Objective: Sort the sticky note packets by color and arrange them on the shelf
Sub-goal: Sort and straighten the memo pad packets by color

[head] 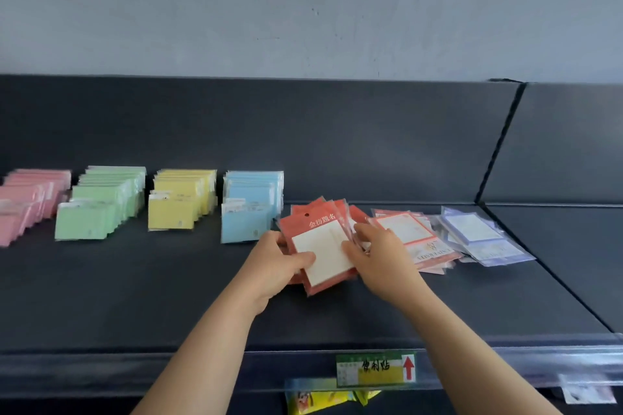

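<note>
On the shelf (135, 296), four rows of packets stand side by side in its left part: row one (30, 202) at the far left, then row two (97, 209), row three (178, 202) and row four (249, 209) to the right. Each row runs from back to front. Just right of row four is a pile (323, 246); the left hand (279, 266) holds its left edge and the right hand (377, 256) its right edge. Right of the pile lies a heap (408, 232), and further right an end heap (472, 232) overlaps it. A label (376, 369) sits on the front rail (135, 371), before the pile.
</note>
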Demonstrator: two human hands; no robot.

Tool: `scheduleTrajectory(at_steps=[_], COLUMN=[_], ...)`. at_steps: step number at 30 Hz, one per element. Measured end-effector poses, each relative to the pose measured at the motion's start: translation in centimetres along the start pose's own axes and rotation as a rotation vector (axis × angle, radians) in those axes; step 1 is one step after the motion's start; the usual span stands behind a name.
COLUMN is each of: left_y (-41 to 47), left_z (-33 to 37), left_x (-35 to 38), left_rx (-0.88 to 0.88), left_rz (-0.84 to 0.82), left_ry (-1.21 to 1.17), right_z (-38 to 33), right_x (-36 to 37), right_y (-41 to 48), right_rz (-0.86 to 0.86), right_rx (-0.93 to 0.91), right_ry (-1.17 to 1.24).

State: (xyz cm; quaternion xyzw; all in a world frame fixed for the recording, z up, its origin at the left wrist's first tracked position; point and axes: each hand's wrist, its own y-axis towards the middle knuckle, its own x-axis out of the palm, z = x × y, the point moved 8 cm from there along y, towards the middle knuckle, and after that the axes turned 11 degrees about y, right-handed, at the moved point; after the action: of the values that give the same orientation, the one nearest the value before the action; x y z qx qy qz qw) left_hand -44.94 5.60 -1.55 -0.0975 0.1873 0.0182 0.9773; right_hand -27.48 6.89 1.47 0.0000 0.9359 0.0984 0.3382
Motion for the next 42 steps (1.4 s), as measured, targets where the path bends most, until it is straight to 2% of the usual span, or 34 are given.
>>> scheduleTrajectory(at_steps=[4, 7, 15, 20, 26, 33, 36, 39, 42], left_y=[-1.3, -2.2, -5.3, -6.3, -6.2, -5.4, -4.9, -4.2, -3.7], left_z=[-0.6, -0.9, 1.5, 0.6, -0.5, -0.9, -2.3, -4.1, -5.3], left_x=[-0.3, -0.2, -1.6, -0.9, -0.3, -1.8, -4.2, -5.8, -6.8], left_rx=[0.020, 0.055, 0.281, 0.300, 0.279, 0.236, 0.138, 0.057, 0.012], left_rz=[0.081, 0.075, 0.106, 0.008, 0.002, 0.006, 0.064, 0.095, 0.113], left_ry=[-0.007, 0.004, 0.187, 0.263, 0.271, 0.279, 0.162, 0.022, -0.017], right_z=[-0.3, 0.2, -2.1, -2.4, -1.9, -2.4, -1.5, -0.9, -0.5], right_x=[0.8, 0.7, 1.3, 2.9, 3.7, 4.1, 2.1, 2.8, 3.8], right_y=[-1.6, -2.8, -4.9, -6.1, -6.6, -6.0, -4.0, -2.7, -3.2], right_rz=[0.001, 0.003, -0.039, -0.119, -0.112, -0.168, -0.029, -0.076, -0.090], right_rx=[-0.067, -0.051, -0.164, -0.167, -0.095, -0.060, -0.063, -0.073, -0.081], right_ry=[0.032, 0.119, 0.435, 0.626, 0.616, 0.339, 0.118, -0.151, -0.204])
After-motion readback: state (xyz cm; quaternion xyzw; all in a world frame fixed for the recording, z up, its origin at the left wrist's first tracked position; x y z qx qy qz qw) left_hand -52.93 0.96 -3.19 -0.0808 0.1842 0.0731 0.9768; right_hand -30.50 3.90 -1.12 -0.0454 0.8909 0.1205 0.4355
